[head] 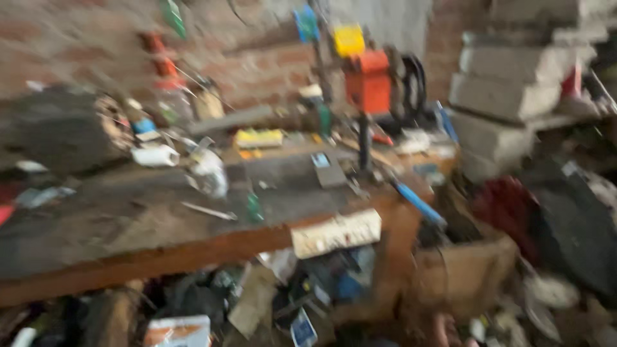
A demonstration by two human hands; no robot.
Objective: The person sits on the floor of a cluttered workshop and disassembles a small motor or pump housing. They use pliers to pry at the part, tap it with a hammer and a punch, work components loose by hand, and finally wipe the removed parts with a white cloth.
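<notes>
Neither grip is showing in this blurred view, so I cannot tell whether my hands are open, closed or holding anything. I am looking down across a cluttered wooden desk [128,225] standing against a brick wall [257,71]. An orange box-shaped machine [367,82] is sitting at the far edge of the desk, with a yellow block [349,40] just above it. A flat yellow package [258,137] is lying near the wall. A pale rectangular label [336,232] is hanging on the front edge of the desk. A blue-handled tool [418,203] is jutting over the right corner. Beside the desk, an open cardboard box [466,273] is resting on the floor; its contents are too blurred to tell. Grey blocks [514,83] are stacked at the right.
</notes>
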